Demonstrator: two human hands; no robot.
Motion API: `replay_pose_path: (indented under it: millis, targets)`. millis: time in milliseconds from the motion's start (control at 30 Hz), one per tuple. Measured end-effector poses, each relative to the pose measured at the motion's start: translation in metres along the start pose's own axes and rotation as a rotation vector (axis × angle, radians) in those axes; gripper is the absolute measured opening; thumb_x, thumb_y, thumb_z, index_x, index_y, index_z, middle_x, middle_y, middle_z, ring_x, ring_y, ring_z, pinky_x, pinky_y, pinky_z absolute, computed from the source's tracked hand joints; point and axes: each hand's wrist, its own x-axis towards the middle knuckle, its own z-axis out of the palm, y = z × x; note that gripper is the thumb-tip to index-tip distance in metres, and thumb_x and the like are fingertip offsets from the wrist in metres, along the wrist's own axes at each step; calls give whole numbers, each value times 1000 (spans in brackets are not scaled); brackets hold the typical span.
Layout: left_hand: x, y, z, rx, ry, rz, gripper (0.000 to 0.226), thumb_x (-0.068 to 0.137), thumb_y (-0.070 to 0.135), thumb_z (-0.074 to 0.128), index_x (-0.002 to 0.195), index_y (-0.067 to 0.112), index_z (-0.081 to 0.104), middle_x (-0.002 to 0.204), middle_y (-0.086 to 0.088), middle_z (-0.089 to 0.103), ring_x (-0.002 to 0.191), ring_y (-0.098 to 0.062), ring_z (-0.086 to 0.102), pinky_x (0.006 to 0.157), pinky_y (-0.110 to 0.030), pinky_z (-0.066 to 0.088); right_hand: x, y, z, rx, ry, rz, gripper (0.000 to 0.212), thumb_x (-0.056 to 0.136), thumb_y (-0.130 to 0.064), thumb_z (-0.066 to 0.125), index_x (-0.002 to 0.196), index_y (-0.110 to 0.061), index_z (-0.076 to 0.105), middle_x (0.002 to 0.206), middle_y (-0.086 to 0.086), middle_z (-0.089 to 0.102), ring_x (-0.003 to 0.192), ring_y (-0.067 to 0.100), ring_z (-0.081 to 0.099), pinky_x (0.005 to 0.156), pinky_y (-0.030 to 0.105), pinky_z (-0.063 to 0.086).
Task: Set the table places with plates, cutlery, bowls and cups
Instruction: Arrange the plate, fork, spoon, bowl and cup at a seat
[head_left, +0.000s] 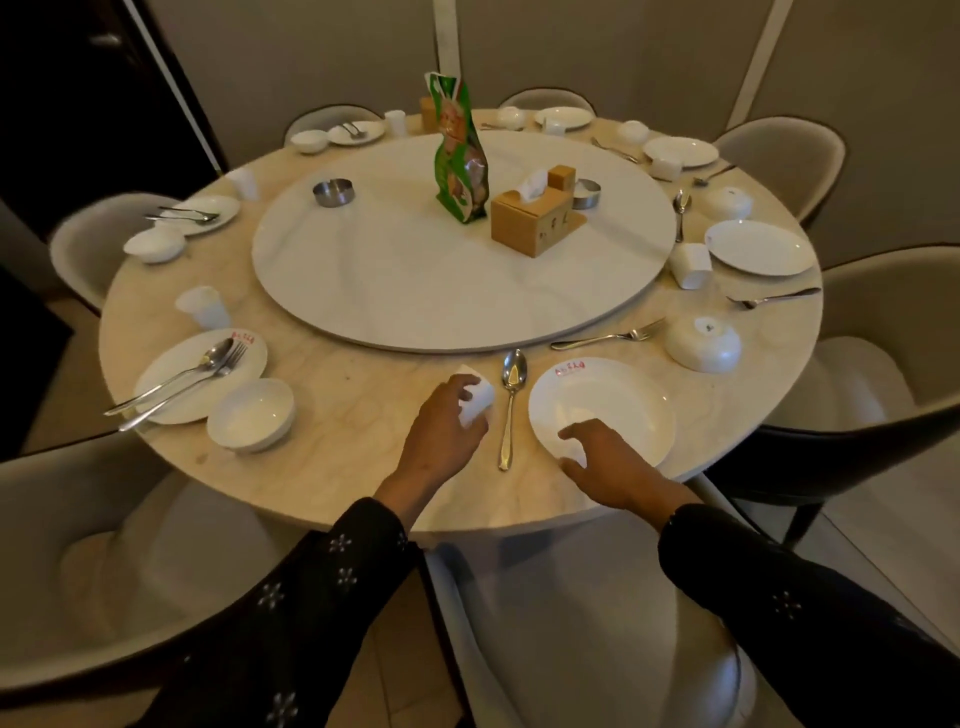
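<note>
At the near edge of the round marble table (332, 467), my left hand (441, 434) grips a small white cup (477, 397) that lies tilted on the tabletop. My right hand (597, 457) holds the near rim of a white plate (610, 402), thumb on top. A spoon (511, 400) lies between the cup and the plate. Beyond the plate lie a fork (608, 339) and an upside-down white bowl (704, 343).
A lazy Susan (389, 270) in the middle carries a tissue box (532, 221), a green bag (460, 156) and two metal ashtrays. Other place settings with plates, bowls, cups and cutlery ring the table. Grey chairs (597, 649) stand all round it.
</note>
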Motion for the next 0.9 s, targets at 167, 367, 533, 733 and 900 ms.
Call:
replay_pose_path:
  millis: [167,367,533,733,900]
  targets:
    - [51,-12,-5,331,-69,14,67,83,33,69,142,34,37,143,-2,40,124,-27,46,97,-42,44,21,6,2,-56,-40,52,48,99,-35,46,144,-20,38,151,4,36,137,24,36,116,39,22]
    - [74,-35,20,359,-228,-67,80,77,40,74,144,35,31,140,-5,43,123,-30,46,93,-40,43,33,12,7,-107,-62,64,44,100,-27,43,144,-21,39,152,6,35,137,27,35,115,42,26]
    - [85,-41,16,313,-195,21,56,72,39,77,119,30,48,119,0,55,104,-25,53,82,-35,45,38,12,6,-95,-21,50,42,99,-20,47,141,-24,43,149,6,39,132,27,41,113,42,31]
    - [107,-41,-6,155,-285,148,55,65,21,84,104,25,46,115,-2,58,97,-25,55,74,-34,49,42,7,10,-131,-26,75,46,100,-23,44,145,-23,36,153,8,33,137,28,36,114,43,29]
    - [121,-47,-18,22,-424,114,88,65,13,85,135,33,35,130,-1,50,114,-23,52,98,-40,49,44,5,10,-152,-39,79,47,101,-26,41,147,-23,33,154,7,31,139,28,34,115,43,26]
